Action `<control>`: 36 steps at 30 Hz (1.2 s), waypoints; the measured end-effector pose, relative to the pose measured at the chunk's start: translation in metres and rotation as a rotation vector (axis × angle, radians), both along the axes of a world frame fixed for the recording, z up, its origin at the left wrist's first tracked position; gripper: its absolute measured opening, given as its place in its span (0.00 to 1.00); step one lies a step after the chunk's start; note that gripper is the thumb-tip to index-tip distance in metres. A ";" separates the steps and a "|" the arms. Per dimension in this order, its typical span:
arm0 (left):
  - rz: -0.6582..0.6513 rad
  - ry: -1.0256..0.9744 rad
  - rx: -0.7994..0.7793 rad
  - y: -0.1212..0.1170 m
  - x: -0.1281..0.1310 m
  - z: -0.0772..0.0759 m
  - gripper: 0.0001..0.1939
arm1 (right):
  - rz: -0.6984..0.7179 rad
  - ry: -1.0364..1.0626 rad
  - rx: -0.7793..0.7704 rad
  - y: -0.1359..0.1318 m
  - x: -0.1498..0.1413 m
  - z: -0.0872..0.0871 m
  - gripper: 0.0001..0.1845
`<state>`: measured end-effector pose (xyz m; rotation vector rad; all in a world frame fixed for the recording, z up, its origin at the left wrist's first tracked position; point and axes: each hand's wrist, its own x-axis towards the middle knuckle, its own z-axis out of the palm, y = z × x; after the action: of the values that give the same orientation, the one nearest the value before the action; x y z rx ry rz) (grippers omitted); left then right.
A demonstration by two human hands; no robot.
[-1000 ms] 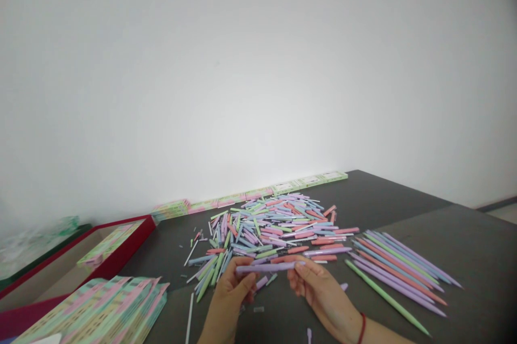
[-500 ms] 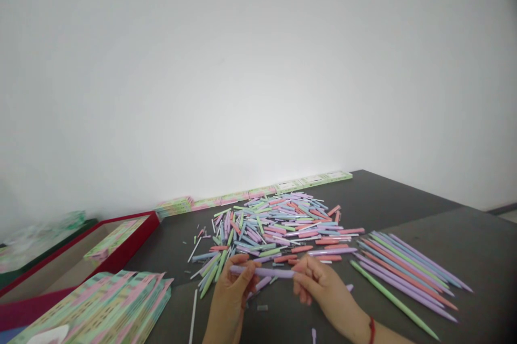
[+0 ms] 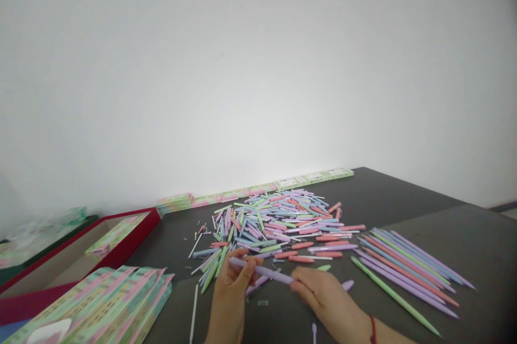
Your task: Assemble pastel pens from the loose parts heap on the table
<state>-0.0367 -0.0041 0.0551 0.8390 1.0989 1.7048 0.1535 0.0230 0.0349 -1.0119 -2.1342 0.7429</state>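
Observation:
My left hand (image 3: 230, 293) and my right hand (image 3: 323, 298) both pinch one purple pen (image 3: 267, 272), each at one end, just above the dark table (image 3: 464, 236). The pen slopes down from left to right. Behind it lies a wide heap of loose pastel pen parts (image 3: 278, 223) in purple, pink, green and blue. To the right, a row of long assembled pens (image 3: 407, 271) lies side by side.
A stack of pink and green printed cards (image 3: 100, 306) lies at the near left. A red tray (image 3: 121, 250) with more cards stands behind it. Flat green and pink boxes (image 3: 258, 190) line the table's far edge by the white wall. Small loose bits dot the table near my hands.
The purple pen has tilted, its right end dropping as my right hand moved down and slightly left along it. My left hand stays on the left end.

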 end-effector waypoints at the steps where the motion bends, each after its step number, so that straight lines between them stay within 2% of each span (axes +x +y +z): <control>1: -0.006 -0.028 -0.009 -0.001 0.001 0.000 0.19 | 0.030 0.031 -0.057 -0.002 -0.002 -0.001 0.18; 3: -0.019 -0.085 -0.033 -0.001 0.003 0.001 0.19 | 0.095 0.147 -0.249 -0.005 -0.007 -0.004 0.23; 5: -0.022 -0.125 -0.044 0.000 0.003 0.000 0.19 | 0.152 0.313 -0.504 -0.009 -0.013 -0.007 0.28; 8: -0.029 -0.153 -0.030 0.001 0.001 -0.002 0.18 | 0.249 0.510 -0.908 -0.011 -0.018 -0.010 0.28; 9: -0.031 -0.155 -0.027 0.001 0.001 -0.003 0.17 | 0.268 0.526 -0.988 -0.010 -0.018 -0.010 0.28; 10: -0.030 -0.157 -0.029 0.002 0.001 -0.005 0.17 | 0.266 0.509 -0.995 -0.009 -0.017 -0.010 0.27; 11: -0.026 -0.157 -0.034 0.002 0.001 -0.006 0.17 | 0.244 0.463 -0.914 -0.007 -0.016 -0.010 0.27; 14: -0.010 -0.134 -0.050 0.002 0.003 -0.009 0.17 | 0.085 0.249 -0.393 -0.002 -0.009 -0.010 0.21; 16: -0.007 -0.108 -0.048 0.002 0.004 -0.011 0.17 | 0.016 0.103 -0.151 0.001 -0.005 -0.009 0.15; 19: -0.037 -0.082 -0.042 0.000 0.009 -0.015 0.17 | 0.007 -0.004 -0.080 0.001 -0.002 -0.006 0.15; 23: -0.154 -0.037 -0.039 -0.003 0.013 -0.019 0.17 | 0.112 0.060 -0.253 0.000 -0.004 -0.006 0.19; 25: -0.163 -0.020 -0.034 -0.003 0.014 -0.021 0.16 | 0.140 0.063 -0.292 0.000 -0.005 -0.006 0.20; 27: -0.147 -0.014 -0.040 -0.002 0.013 -0.023 0.17 | 0.114 -0.012 -0.172 0.001 -0.004 -0.007 0.20; 32: -0.095 -0.044 -0.107 0.001 0.013 -0.027 0.23 | -0.006 -0.342 0.353 0.002 0.000 -0.003 0.15; 34: -0.083 -0.035 -0.136 0.001 0.014 -0.028 0.24 | -0.038 -0.408 0.484 0.001 -0.001 0.000 0.09; 36: -0.084 -0.008 -0.157 0.000 0.014 -0.028 0.25 | -0.059 -0.448 0.539 -0.001 -0.002 0.001 0.05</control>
<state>-0.0225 -0.0044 0.0272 0.7679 1.1589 1.5301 0.1510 0.0218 0.0362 -0.9925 -2.4657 -0.1171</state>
